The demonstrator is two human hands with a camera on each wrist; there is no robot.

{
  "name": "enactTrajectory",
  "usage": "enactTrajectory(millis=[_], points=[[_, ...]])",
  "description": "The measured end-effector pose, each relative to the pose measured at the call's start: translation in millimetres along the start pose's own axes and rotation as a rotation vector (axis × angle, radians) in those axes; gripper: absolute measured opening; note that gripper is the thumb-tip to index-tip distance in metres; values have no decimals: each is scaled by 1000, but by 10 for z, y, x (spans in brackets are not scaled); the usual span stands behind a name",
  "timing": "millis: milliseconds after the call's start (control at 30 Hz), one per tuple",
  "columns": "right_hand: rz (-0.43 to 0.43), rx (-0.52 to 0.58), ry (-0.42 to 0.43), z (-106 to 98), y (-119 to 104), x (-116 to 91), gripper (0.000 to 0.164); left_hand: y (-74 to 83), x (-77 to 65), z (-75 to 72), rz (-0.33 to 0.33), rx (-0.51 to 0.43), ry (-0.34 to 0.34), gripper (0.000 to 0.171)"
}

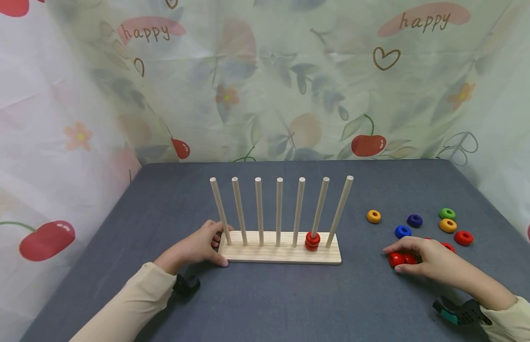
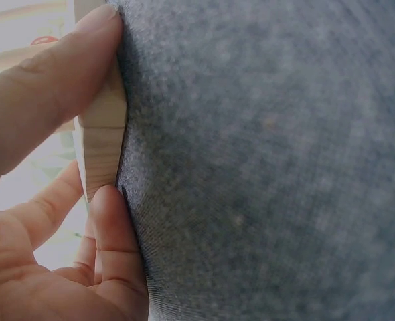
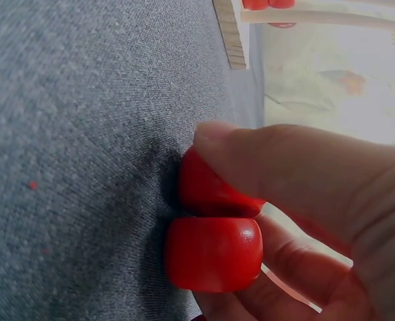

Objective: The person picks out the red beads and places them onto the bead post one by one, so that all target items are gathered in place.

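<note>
A wooden peg board (image 1: 256,254) with several upright pegs stands mid-table. Two red rings (image 1: 312,241) are stacked on its second peg from the right. My left hand (image 1: 205,244) grips the board's left end; in the left wrist view the thumb (image 2: 57,87) lies along one edge and fingertips touch the end. On the right, my right hand (image 1: 423,259) reaches down over loose red rings and pinches one red ring (image 3: 211,187) between thumb and fingers. A second red ring (image 3: 214,254) lies right against it. Part of the pinched ring is hidden by the thumb.
Beyond the right hand lie loose rings: a yellow ring (image 1: 373,216), a dark blue ring (image 1: 414,220), a blue ring (image 1: 402,232), a green ring (image 1: 447,213), another yellow ring (image 1: 448,225) and a red ring (image 1: 463,238). Patterned cloth (image 1: 265,95) hangs behind the grey table (image 1: 290,304).
</note>
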State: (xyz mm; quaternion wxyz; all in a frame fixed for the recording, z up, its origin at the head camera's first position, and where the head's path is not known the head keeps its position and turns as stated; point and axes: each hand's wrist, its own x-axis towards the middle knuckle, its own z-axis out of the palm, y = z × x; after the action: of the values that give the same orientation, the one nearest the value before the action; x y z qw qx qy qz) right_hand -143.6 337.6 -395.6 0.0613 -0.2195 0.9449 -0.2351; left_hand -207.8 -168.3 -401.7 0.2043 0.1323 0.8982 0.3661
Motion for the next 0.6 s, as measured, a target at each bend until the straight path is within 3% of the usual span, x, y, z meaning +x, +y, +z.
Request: enactTrajectory(millis=[600], points=[[25, 56, -1, -23, -29, 16, 33, 23, -20, -11, 12, 11, -4, 77]])
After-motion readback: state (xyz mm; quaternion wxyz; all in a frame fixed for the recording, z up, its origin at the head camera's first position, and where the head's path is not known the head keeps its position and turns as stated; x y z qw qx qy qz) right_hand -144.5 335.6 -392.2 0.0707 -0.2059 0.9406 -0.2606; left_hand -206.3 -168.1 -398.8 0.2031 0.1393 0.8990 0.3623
